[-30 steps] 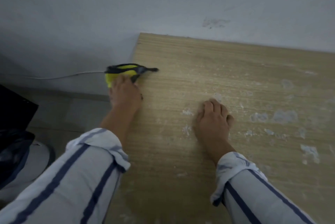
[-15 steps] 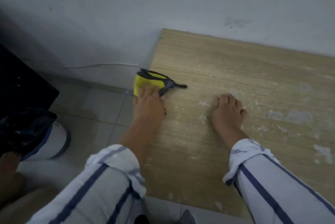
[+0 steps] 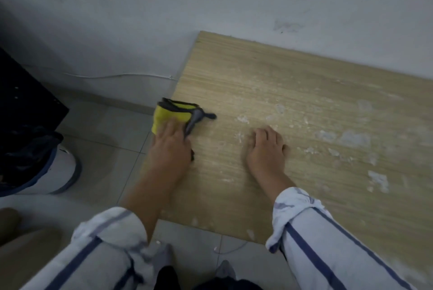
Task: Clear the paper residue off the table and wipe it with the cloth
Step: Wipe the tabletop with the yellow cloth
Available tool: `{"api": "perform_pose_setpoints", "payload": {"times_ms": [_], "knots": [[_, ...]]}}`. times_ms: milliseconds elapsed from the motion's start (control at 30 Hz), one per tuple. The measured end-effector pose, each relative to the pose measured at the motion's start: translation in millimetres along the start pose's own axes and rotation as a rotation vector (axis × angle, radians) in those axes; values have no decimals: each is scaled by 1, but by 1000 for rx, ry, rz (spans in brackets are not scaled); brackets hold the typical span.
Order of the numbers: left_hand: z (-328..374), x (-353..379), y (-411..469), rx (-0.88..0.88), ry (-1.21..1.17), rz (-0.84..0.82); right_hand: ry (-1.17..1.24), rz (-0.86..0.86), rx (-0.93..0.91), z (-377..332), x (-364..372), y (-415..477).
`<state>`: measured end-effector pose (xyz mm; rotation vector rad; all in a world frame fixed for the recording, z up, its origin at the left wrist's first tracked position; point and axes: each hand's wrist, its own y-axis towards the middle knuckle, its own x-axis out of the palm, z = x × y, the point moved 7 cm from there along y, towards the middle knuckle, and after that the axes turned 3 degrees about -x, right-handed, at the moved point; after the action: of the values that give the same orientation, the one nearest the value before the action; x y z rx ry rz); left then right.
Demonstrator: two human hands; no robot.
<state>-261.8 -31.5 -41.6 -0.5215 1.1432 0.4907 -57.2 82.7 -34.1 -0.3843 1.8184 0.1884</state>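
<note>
A yellow cloth with grey trim [image 3: 172, 113] lies folded at the left edge of the wooden table [image 3: 257, 78], partly over the edge. My left hand [image 3: 169, 149] rests flat on the cloth with its fingers stretched over the yellow part. My right hand [image 3: 264, 149] is on the tabletop further right, fingers curled with the tips against the wood, holding nothing. White paper residue [image 3: 353, 138] is stuck in patches just ahead of and to the right of my right hand.
A grey wall runs behind the table. On the tiled floor to the left stand a white bin with a black bag [image 3: 46, 172] and a black object [image 3: 23, 92]. A thin white cable [image 3: 117, 76] runs along the wall's base.
The view has pulled back and swung left, showing more floor. My left hand and the cloth have slid a little nearer along the table's left edge. My right hand stays in place.
</note>
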Motion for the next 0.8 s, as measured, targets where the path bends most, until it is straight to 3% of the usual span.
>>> {"api": "perform_pose_setpoints", "payload": {"times_ms": [100,200,300,400,600,733,800], "knots": [[11,-12,-8,-46,-49,31,15,-39,-46,4,0,-9],[66,8,-58,150,-64,10,46,-55,-83,9,0,-18],[91,34,-106,265,66,-92,98,-116,11,20,6,-27],[67,39,-92,176,142,-83,44,-76,-28,21,7,-37],[-6,-6,-32,-122,-45,104,11,-59,-70,19,4,-40],[57,2,-79,165,-46,178,61,-74,-47,18,0,-44],[82,21,-124,303,46,94,66,-114,-14,19,0,-53]]}}
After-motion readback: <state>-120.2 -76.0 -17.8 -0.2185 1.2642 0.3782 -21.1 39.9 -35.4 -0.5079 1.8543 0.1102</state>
